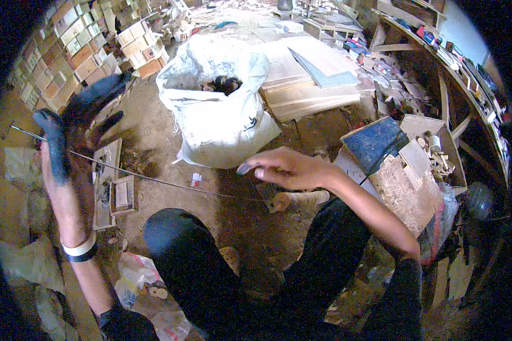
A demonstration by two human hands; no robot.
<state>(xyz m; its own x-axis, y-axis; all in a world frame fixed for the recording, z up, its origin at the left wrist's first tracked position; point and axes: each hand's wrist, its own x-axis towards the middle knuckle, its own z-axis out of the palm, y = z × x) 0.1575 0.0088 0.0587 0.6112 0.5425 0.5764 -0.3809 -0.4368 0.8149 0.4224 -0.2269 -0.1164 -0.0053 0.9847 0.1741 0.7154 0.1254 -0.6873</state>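
On the left, my left hand [74,136] is raised with its fingers stretched out and darkened. A long thin rod [148,177] passes behind its thumb and across the palm, sloping down to the right. The rod's right end blurs near a pale wooden cylinder [307,199], which lies against my right knee; whether the two are joined, I cannot tell. Just above the cylinder hovers my right hand [287,167], palm down, fingers extended and apart from the rod. Its fingertips are greyish.
A white sack [222,128] with dark items inside stands ahead. Stacked boards [313,94] lie beyond it. To the right, a wooden box [458,150] holds small wood pieces. A wooden frame [105,187] rests at left, below stacked wooden boxes [77,45]. A shelf [438,57] runs along the right.
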